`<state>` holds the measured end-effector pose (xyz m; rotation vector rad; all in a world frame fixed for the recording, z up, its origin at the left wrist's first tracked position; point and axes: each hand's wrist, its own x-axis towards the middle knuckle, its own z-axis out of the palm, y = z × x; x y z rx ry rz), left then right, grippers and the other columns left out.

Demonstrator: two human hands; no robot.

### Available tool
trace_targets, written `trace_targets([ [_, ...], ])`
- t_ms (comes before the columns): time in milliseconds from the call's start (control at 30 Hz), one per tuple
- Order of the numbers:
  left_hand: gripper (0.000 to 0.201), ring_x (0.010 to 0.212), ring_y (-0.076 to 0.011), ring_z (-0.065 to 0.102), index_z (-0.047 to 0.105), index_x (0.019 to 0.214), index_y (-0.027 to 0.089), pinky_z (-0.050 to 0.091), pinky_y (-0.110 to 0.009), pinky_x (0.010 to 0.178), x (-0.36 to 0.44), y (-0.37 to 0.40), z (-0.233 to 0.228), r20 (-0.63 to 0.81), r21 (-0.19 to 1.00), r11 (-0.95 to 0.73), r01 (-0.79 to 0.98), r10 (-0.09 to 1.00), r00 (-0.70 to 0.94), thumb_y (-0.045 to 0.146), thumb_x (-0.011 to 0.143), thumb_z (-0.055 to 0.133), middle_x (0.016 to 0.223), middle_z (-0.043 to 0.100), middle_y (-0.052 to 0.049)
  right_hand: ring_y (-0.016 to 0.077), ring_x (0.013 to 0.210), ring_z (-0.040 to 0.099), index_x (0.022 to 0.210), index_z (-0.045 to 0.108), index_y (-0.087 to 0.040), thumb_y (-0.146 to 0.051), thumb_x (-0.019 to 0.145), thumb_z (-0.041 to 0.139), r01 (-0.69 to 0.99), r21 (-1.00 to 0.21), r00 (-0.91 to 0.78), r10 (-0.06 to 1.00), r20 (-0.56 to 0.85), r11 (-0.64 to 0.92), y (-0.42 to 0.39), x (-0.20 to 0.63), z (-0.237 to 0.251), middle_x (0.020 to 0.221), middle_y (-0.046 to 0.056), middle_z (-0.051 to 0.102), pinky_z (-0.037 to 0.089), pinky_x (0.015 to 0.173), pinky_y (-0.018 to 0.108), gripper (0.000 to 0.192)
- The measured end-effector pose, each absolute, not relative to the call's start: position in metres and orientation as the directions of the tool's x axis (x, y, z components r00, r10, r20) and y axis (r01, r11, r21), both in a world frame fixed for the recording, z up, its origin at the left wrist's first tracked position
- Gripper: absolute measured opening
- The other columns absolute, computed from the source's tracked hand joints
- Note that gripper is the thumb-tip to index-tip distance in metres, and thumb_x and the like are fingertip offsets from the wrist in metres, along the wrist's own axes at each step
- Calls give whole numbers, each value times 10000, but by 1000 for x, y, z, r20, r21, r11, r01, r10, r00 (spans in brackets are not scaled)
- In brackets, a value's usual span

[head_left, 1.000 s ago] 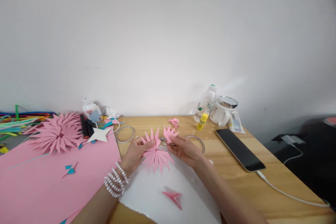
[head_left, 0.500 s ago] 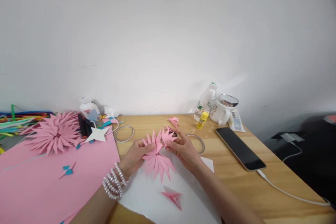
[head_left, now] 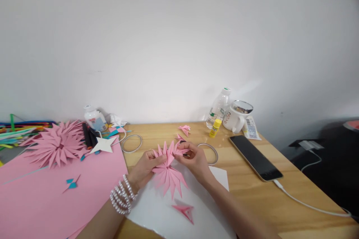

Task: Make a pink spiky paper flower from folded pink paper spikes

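Observation:
A spiky pink folded-paper flower (head_left: 169,179) is held up over a white sheet (head_left: 146,213). My left hand (head_left: 146,166), with strings of pearly beads at its wrist, pinches the flower's left side between thumb and fingers. My right hand (head_left: 193,160) is closed on pink folded points at the flower's upper right; whether these are joined to the rest I cannot tell. A loose pink folded piece (head_left: 184,212) lies on the white sheet below. Behind my right hand are small pink folded pieces (head_left: 184,130) on the table.
Pink paper (head_left: 92,194) with a finished-looking pink flower (head_left: 60,145) and a white star (head_left: 103,144) is at left. Metal rings (head_left: 131,143) flank my hands. A glue stick (head_left: 215,128), bottle (head_left: 220,108), mug (head_left: 234,119) and charging phone (head_left: 255,158) stand or lie right.
My right hand has moved in toward the flower, bringing the pink points in its fingers against the upper right side. My left hand keeps its hold.

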<state>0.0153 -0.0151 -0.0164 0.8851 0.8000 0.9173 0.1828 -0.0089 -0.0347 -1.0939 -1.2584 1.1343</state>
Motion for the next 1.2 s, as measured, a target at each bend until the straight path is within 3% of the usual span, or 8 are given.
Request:
trace_targets([
  [200, 208, 550, -121, 553, 697, 662, 119, 413, -244, 593, 14, -15, -20, -191, 891, 332, -309, 893, 408, 313, 599, 737, 599, 651, -41, 188, 838, 553, 706, 601, -163, -289, 573, 720, -28, -969, 7, 969, 246, 246, -8, 182, -43, 994, 93, 538, 491, 560, 233, 219],
  [367, 217, 624, -160, 589, 694, 691, 115, 425, -274, 622, 13, -14, -21, -197, 922, 316, -223, 880, 433, 301, 591, 742, 669, 673, -67, 168, 825, 544, 903, 632, -201, -209, 581, 698, -51, -972, -112, 966, 235, 230, -6, 185, -43, 968, 56, 517, 515, 608, 248, 329],
  [533, 236, 643, -182, 590, 693, 668, 106, 424, -294, 634, 15, -14, -20, -197, 948, 277, -154, 896, 398, 311, 567, 752, 659, 670, -78, 185, 832, 553, 777, 659, -177, -245, 569, 718, 35, -981, -46, 981, 189, 190, -4, 188, -42, 913, 62, 543, 500, 612, 253, 226],
  [767, 192, 619, -158, 571, 691, 626, 113, 405, -274, 622, 14, -14, -21, -191, 929, 290, -229, 907, 374, 293, 586, 744, 650, 662, -65, 269, 1077, 484, 759, 658, -166, -289, 529, 752, 0, -981, -36, 981, 193, 193, -5, 189, -38, 1141, 118, 509, 494, 613, 246, 277],
  [867, 186, 639, -151, 574, 708, 708, 113, 405, -264, 630, 14, -14, -21, -196, 911, 320, -259, 890, 412, 276, 620, 726, 719, 679, -82, 254, 1020, 529, 741, 656, -164, -284, 553, 738, 13, -983, -29, 983, 182, 182, -6, 189, -36, 1081, 107, 567, 492, 664, 273, 237],
  [1000, 230, 721, -177, 599, 711, 831, 116, 417, -282, 681, 15, -15, -20, -174, 897, 329, -294, 876, 451, 271, 662, 698, 812, 693, -114, 205, 790, 605, 703, 643, -159, -278, 620, 695, -4, -988, 2, 989, 151, 151, -9, 186, -33, 836, 68, 646, 480, 683, 310, 154],
  [1100, 251, 773, -206, 614, 711, 841, 110, 423, -304, 716, 16, -15, -18, -179, 894, 341, -291, 867, 465, 287, 664, 694, 842, 697, -132, 201, 777, 596, 701, 645, -165, -282, 663, 663, -10, -986, -1, 986, 168, 168, -11, 185, -33, 724, 48, 654, 462, 712, 327, 125],
  [1200, 267, 801, -224, 619, 708, 842, 103, 428, -320, 736, 16, -16, -17, -188, 890, 346, -296, 872, 452, 291, 652, 703, 846, 699, -140, 203, 814, 583, 709, 646, -162, -296, 684, 646, -10, -981, 2, 981, 195, 195, -11, 184, -36, 741, 51, 645, 457, 726, 329, 136],
])
